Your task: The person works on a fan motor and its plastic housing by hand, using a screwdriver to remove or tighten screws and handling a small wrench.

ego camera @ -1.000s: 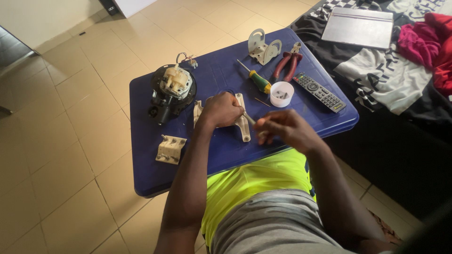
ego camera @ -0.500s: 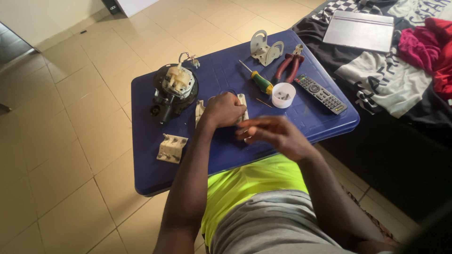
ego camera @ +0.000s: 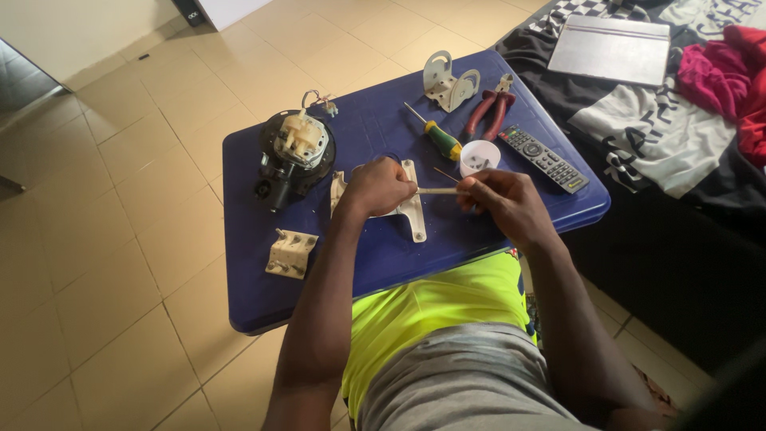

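My left hand (ego camera: 377, 187) rests closed on a cream plastic bracket (ego camera: 412, 209) lying on the blue plastic table (ego camera: 375, 263), holding it down. My right hand (ego camera: 501, 204) pinches a thin wooden stick (ego camera: 437, 191) whose other end reaches the left hand's fingers. Just beyond the right hand stands a small white cup (ego camera: 479, 156). A black motor with a cream top (ego camera: 294, 152) sits to the left of my left hand.
On the table also lie a green-and-yellow screwdriver (ego camera: 435, 136), red pliers (ego camera: 491, 114), a metal bracket (ego camera: 448, 81), a grey remote (ego camera: 542, 158) and a cream switch block (ego camera: 290, 253). A dark bed with clothes and a laptop (ego camera: 611, 49) is at right. Tiled floor surrounds the table.
My right hand has drawn back to the right, and the thin stick now spans between both hands. The left hand stays on the cream bracket.
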